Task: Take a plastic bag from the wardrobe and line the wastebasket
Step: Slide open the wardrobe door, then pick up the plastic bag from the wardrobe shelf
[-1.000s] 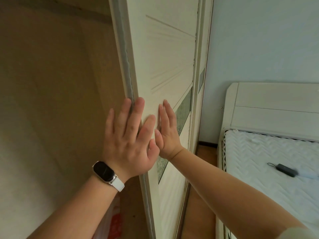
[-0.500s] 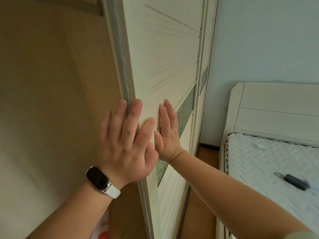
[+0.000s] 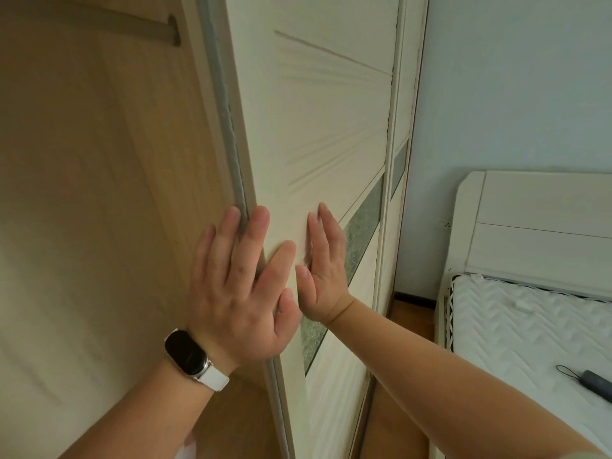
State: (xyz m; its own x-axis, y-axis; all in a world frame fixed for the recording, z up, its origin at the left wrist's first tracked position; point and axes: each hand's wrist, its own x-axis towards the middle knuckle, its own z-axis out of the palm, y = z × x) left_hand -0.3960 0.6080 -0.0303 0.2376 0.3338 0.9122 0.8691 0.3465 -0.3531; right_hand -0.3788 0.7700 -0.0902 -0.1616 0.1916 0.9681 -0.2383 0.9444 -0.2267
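So, sliding door (image 3: 324,127): part open; best a steady, even push rightward so it does not bind
Left hand (image 3: 241,293): flat, fingers straight, over the door's left edge and grey seal (image 3: 236,160)
Right hand (image 3: 326,270): flat on the door face, just beside the left
Plastic bag: unclear; a pale scrap (image 3: 187,447) low inside the wardrobe (image 3: 99,193) may be it
Wastebasket: out of view

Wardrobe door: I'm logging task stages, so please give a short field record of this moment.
door: sliding wardrobe door, partly open, wooden interior showing on its left
left hand: left hand flat over the door's edge, watch on wrist
right hand: right hand flat on the door's face
bag: none held
nearby: bed at right, dark device on it
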